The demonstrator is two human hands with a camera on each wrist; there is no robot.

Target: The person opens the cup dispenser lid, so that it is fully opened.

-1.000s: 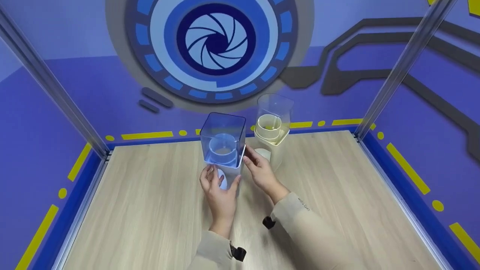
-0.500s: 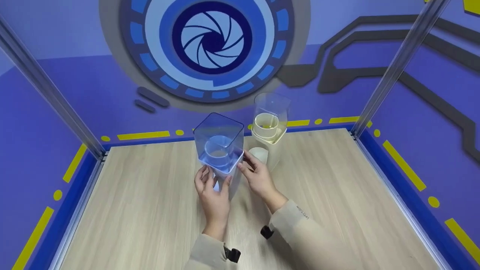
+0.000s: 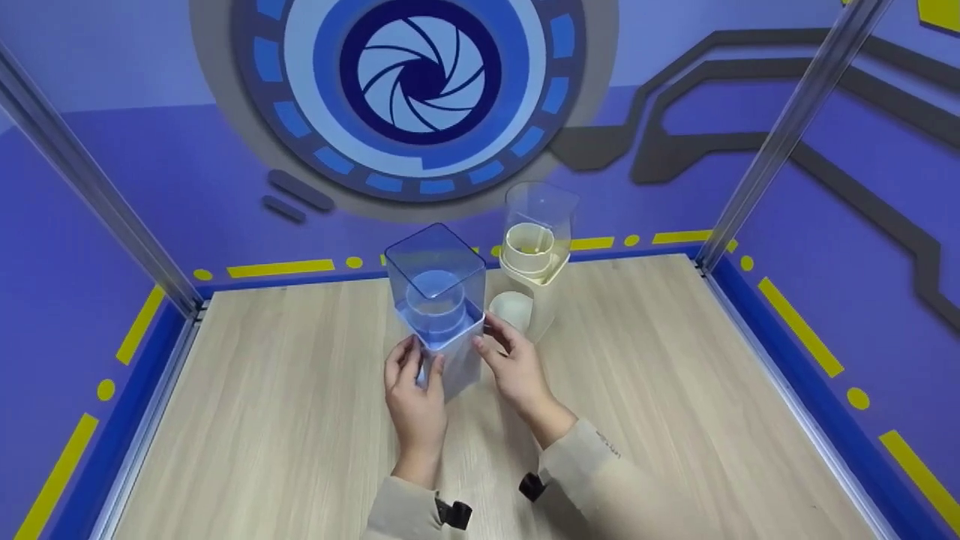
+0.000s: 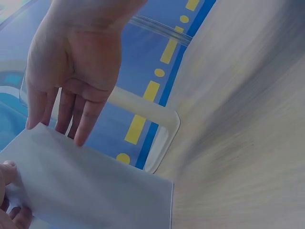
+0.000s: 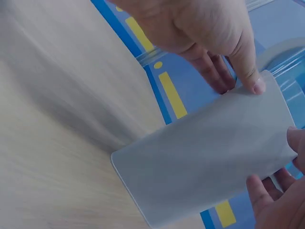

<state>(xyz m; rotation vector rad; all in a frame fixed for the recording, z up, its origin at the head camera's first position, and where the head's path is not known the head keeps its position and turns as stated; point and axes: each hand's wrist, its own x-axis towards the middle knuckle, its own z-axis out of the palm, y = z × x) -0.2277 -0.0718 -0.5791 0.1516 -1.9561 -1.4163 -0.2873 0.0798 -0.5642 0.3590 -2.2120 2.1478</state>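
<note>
A tall square dispenser [image 3: 461, 367] stands upright, with a white lower body, a clear blue-tinted top and a round ring inside. My left hand [image 3: 415, 405] grips its near left corner, thumb on the near face and fingers round the left side. My right hand [image 3: 517, 371] holds its right corner just below the white rim. In the right wrist view, the right thumb presses the white body [image 5: 200, 148], with fingers behind it. The left wrist view shows a pale curved part [image 4: 143, 107] beyond the body. Behind on the right stands a similar cream dispenser [image 3: 551, 300].
The wood-grain tabletop [image 3: 277, 420] is bounded by blue panels with yellow marks. Metal posts [image 3: 795, 135] rise at the back corners. The back wall [image 3: 337, 240] stands close behind both dispensers. A pale round-fronted part [image 3: 511, 309] faces forward on the cream dispenser.
The blue-topped dispenser has turned, so one corner points toward me and its pale front part has swung left out of sight. Both hands moved with it, slightly left and nearer.
</note>
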